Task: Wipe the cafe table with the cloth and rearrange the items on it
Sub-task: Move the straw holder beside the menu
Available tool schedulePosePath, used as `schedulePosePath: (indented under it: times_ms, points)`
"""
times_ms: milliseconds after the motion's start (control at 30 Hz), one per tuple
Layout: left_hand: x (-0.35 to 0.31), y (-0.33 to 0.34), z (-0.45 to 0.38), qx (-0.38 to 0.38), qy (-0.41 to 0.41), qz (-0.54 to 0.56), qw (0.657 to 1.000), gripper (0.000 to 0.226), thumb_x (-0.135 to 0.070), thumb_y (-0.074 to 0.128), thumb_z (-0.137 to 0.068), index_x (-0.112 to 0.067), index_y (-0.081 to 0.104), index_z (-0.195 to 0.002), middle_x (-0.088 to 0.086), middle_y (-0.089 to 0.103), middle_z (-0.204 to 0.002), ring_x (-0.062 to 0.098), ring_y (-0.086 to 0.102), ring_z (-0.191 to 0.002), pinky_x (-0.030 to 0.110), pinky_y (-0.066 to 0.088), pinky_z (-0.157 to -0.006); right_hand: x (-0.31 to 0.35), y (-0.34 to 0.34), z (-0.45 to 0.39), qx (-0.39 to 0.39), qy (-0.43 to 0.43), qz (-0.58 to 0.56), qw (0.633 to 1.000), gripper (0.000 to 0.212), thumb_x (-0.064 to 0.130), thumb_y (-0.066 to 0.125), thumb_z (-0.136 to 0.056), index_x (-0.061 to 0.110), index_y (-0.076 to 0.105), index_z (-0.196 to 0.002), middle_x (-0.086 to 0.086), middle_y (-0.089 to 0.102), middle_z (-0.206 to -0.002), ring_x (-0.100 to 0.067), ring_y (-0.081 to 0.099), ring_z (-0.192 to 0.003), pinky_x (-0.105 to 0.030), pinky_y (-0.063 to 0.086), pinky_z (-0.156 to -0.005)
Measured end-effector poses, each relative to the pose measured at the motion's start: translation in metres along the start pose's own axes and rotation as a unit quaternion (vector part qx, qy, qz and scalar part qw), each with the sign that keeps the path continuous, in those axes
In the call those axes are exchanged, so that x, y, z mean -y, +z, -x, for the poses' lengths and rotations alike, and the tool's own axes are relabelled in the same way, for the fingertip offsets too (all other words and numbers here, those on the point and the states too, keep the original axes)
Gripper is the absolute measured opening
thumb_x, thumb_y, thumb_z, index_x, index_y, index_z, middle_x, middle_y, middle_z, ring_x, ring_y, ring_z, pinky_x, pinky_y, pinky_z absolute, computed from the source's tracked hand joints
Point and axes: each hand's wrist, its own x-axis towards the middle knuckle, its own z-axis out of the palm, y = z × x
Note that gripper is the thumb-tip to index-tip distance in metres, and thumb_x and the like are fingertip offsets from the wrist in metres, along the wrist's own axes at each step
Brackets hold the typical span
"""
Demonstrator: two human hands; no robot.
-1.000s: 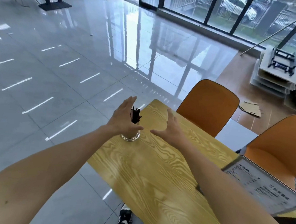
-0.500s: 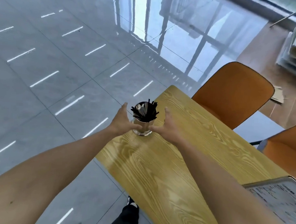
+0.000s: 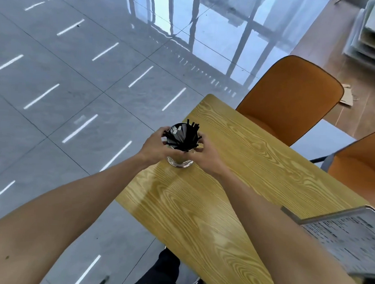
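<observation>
- A metal cup [image 3: 179, 160] of black straws [image 3: 186, 135] is clasped by the left hand [image 3: 155, 145] and the right hand [image 3: 205, 155].
- The cup is stood near the wooden table [image 3: 234, 188] edge.

I see the wooden table [image 3: 234, 188] bare along its middle, open for passing. A metal cup [image 3: 179, 161] of black sticks [image 3: 186, 135] blocks the far left edge. A menu board [image 3: 347, 235] covers the near right edge. Two orange chairs [image 3: 292, 97] line the far side.

Both hands, left hand [image 3: 156, 145] and right hand [image 3: 205, 155], apparently clasp the metal cup [image 3: 179, 161] of black sticks [image 3: 186, 135].
</observation>
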Motion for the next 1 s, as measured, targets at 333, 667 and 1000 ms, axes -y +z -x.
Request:
schedulePosePath:
  times_ms: [333,667,1000]
  points:
    - [-0.046,0.087,0.025,0.07,0.056,-0.032,0.995,0.104,-0.027,0.098,-0.059,-0.018,0.041,-0.145,-0.007,0.055,-0.132,0.014,0.063,-0.111,0.028,0.053,-0.093,-0.029,-0.074,0.073,-0.098,-0.009,0.01,0.995,0.077,0.032,0.09,-0.074,0.029,0.049,-0.14,0.012,0.061,-0.125,-0.02,0.069,-0.106,-0.032,0.057,-0.086]
    - [-0.061,0.194,0.065,0.139,0.096,-0.07,0.983,0.083,-0.026,0.096,-0.062,-0.011,0.052,-0.131,-0.008,0.059,-0.117,0.014,0.065,-0.102,0.015,0.051,-0.082,-0.092,-0.133,0.173,-0.214,0.034,0.008,0.976,0.069,0.04,0.087,-0.076,0.026,0.055,-0.135,0.014,0.064,-0.126,-0.015,0.072,-0.099,-0.039,0.061,-0.082]
    - [-0.056,0.261,0.09,0.19,0.111,-0.101,0.97,0.077,-0.019,0.097,-0.062,-0.013,0.053,-0.124,-0.005,0.059,-0.114,0.018,0.066,-0.104,0.019,0.055,-0.083,-0.126,-0.152,0.233,-0.253,0.074,-0.01,0.965,0.05,0.033,0.088,-0.078,0.026,0.058,-0.118,0.007,0.069,-0.101,-0.013,0.069,-0.091,-0.024,0.051,-0.071]
